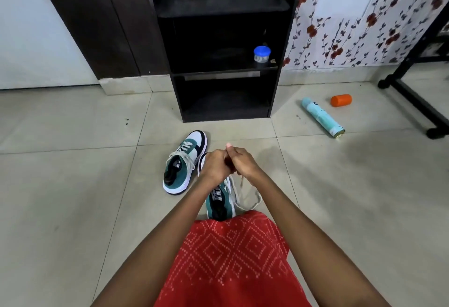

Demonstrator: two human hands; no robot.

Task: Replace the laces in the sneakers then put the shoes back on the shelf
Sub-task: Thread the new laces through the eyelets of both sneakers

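**Teal pair on the tiles: lacing the near shoe**

Black shelf (223,5) stands beyond the hands, well apart. Red patterned garment (230,258) fills the ground below the wrists. Just beside the left hand (215,167), on its outer side, the laced sneaker (184,163) sits on the floor tiles (73,185). The second sneaker (220,199) lies directly under both hands, toe hidden by them, heel toward the person.

Left hand is curled tight, knuckles up, pressed against the right; what it grips is hidden. Right hand (244,162) is curled too, pinching the lace (252,199), whose pale slack trails down and loops on the tiles below that hand.

Judgement: the step is threading or tightening the upper eyelets of this shoe. To do it well:
- Keep the lace flat.
- Draw both ends evenly.
- Copy the crossing pattern of the laced sneaker.
- Leave equal tails.

The loose loop near the heel could snag, so clear it first. Shelving comes after.
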